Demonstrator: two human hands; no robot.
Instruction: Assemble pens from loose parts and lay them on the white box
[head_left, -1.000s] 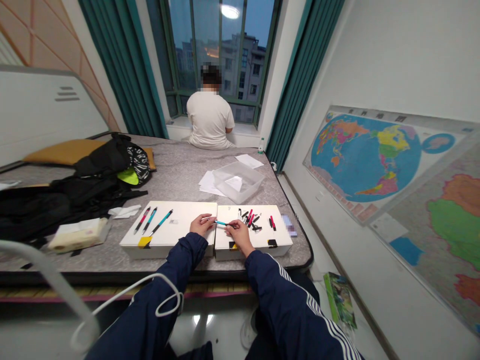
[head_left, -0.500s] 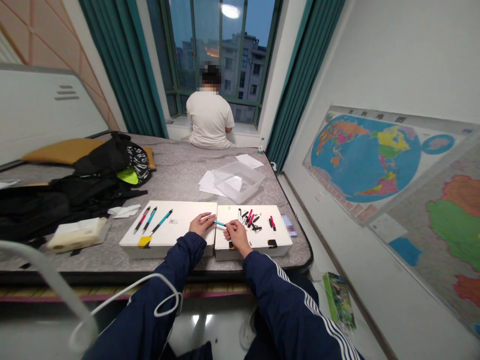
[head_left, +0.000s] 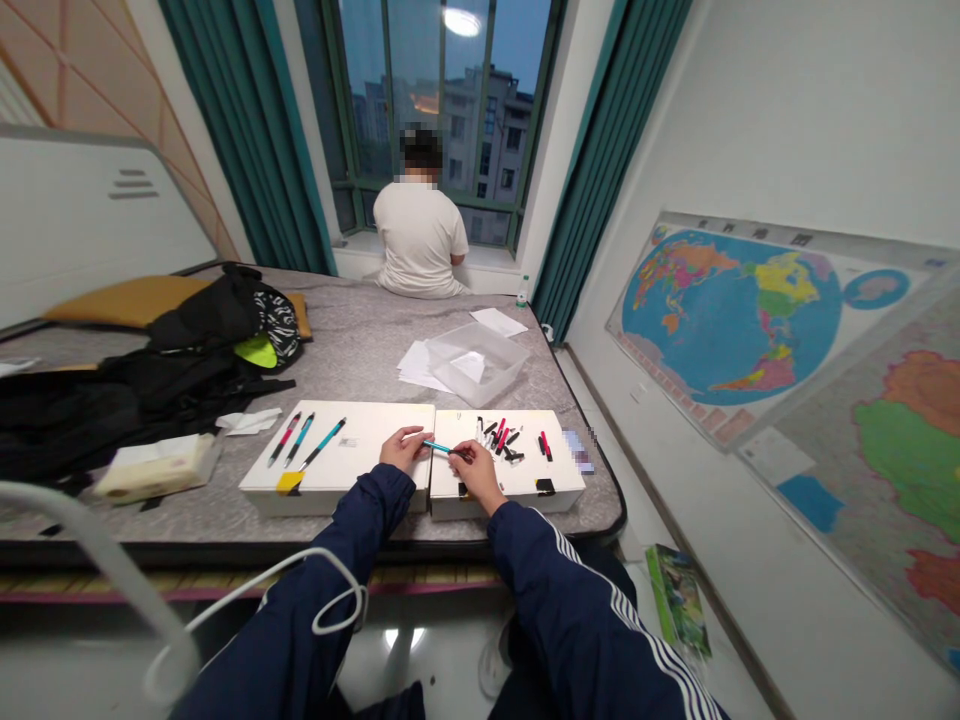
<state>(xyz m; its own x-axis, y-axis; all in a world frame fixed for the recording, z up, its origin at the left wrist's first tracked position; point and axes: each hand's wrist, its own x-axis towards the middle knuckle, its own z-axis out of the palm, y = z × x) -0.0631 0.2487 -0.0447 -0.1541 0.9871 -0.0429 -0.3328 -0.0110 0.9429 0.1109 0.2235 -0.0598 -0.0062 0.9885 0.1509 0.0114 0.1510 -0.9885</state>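
Observation:
Between my hands, above the seam of two white boxes, lies a blue pen barrel [head_left: 437,447] with a dark end toward the right. My left hand [head_left: 405,449] pinches its left tip. The fingers of my right hand [head_left: 481,476] close on the dark end. Three assembled pens, one red and black [head_left: 284,440] and two blue and black [head_left: 322,445], lie in a row on the left box [head_left: 375,425]. On the right box [head_left: 529,490] is a loose pile of black, red and white pen parts [head_left: 501,440], with red and black pieces [head_left: 544,446] apart from it.
Behind the boxes are a clear plastic bin [head_left: 491,375] and white papers [head_left: 416,368]. To the left lie a tissue pack [head_left: 157,468] and black bags [head_left: 202,330]. A person in a white shirt [head_left: 420,235] sits by the window. A white cable [head_left: 330,555] crosses my left sleeve.
My right hand has shifted slightly, and more of the pen's dark end shows beside its fingers. The barrel's left tip sits closer in the left fingers. The laid-out pens are unmoved.

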